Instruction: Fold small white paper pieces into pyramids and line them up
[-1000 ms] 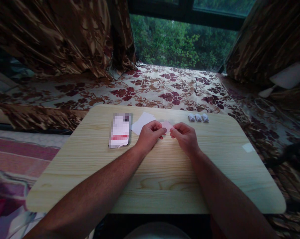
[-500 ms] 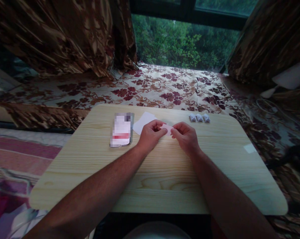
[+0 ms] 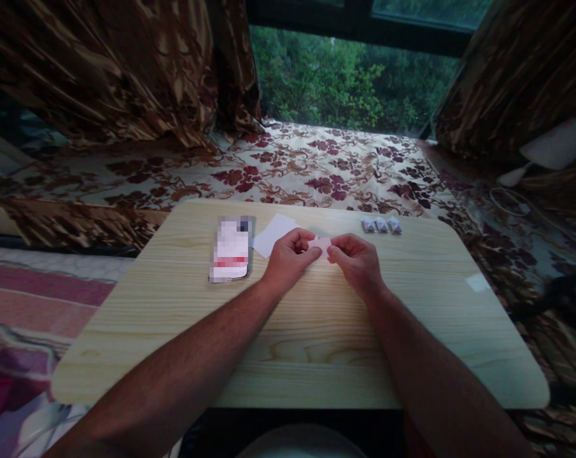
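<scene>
While both forearms reach out over the pale wooden surface [image 3: 316,331] in the head view, the left hand [image 3: 288,259] and the right hand [image 3: 357,259] meet near its far middle, each pinching one end of a small pink paper [image 3: 322,244] held just above the wood. Beside the left hand lies a white sheet [image 3: 271,234], then a blurred card [image 3: 230,249]. Three small folded paper pieces [image 3: 382,224] sit in a row beyond the right hand.
</scene>
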`<state>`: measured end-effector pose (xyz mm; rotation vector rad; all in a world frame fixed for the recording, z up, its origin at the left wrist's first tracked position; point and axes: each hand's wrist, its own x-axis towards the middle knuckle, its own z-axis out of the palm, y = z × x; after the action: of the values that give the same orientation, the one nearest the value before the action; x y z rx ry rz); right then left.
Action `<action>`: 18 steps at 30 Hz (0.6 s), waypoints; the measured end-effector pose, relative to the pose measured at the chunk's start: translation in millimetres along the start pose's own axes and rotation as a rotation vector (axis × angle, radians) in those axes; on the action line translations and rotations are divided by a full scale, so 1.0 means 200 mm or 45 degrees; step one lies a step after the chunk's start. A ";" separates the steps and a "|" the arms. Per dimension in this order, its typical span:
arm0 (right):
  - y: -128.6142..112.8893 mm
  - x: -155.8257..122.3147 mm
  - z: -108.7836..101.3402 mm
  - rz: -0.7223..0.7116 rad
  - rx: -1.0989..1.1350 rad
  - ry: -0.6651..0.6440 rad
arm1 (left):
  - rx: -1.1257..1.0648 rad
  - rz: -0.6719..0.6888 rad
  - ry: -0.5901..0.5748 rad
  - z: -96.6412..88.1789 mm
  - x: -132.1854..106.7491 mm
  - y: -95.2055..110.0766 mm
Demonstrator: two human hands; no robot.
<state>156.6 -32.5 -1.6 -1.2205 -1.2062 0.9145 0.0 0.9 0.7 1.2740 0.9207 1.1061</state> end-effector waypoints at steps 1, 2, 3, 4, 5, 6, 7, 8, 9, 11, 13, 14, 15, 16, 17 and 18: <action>0.00 0.00 0.00 -0.001 -0.015 -0.003 | -0.001 0.001 0.010 0.00 0.00 0.00; -0.01 0.00 0.00 -0.001 -0.023 -0.011 | -0.009 0.001 0.015 0.00 0.00 0.00; -0.01 0.00 0.00 -0.001 -0.023 -0.021 | -0.022 0.002 0.017 -0.01 0.00 0.00; -0.01 0.00 0.00 -0.002 -0.015 -0.031 | -0.035 0.003 0.018 -0.01 0.00 0.00; -0.01 0.00 0.01 -0.005 -0.003 -0.039 | -0.047 0.007 0.018 -0.01 0.00 0.00; -0.01 0.00 0.01 -0.009 0.010 -0.043 | -0.057 0.015 0.017 -0.01 0.00 -0.01; -0.02 0.00 0.01 -0.017 0.017 -0.043 | -0.066 0.028 0.014 -0.02 0.01 -0.01; -0.02 0.00 0.01 -0.024 0.012 -0.044 | -0.071 0.042 0.009 -0.02 0.01 -0.01; -0.02 0.00 0.01 -0.032 -0.004 -0.048 | -0.072 0.054 0.005 -0.02 0.01 -0.01; -0.02 -0.01 0.01 -0.042 -0.047 -0.052 | -0.068 0.067 0.004 -0.02 0.01 -0.01; -0.03 -0.01 0.00 -0.051 -0.081 -0.053 | -0.065 0.060 0.011 -0.01 0.00 0.00; -0.03 -0.01 0.00 -0.056 -0.090 -0.053 | -0.065 0.054 0.013 -0.01 0.00 0.00; -0.03 -0.01 0.00 -0.062 -0.097 -0.050 | -0.063 0.048 0.013 -0.01 0.00 0.00; -0.03 -0.01 0.00 -0.067 -0.107 -0.045 | -0.057 0.043 0.011 -0.01 0.00 0.01; -0.03 -0.01 -0.01 -0.072 -0.120 -0.040 | -0.046 0.041 0.006 -0.01 0.00 0.01; -0.02 -0.01 -0.01 -0.077 -0.135 -0.033 | -0.033 0.042 -0.003 -0.01 0.00 0.01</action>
<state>156.9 -35.5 2.7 -1.2526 -1.3194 0.8333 -1.3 1.2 2.3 1.2728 0.8841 1.1387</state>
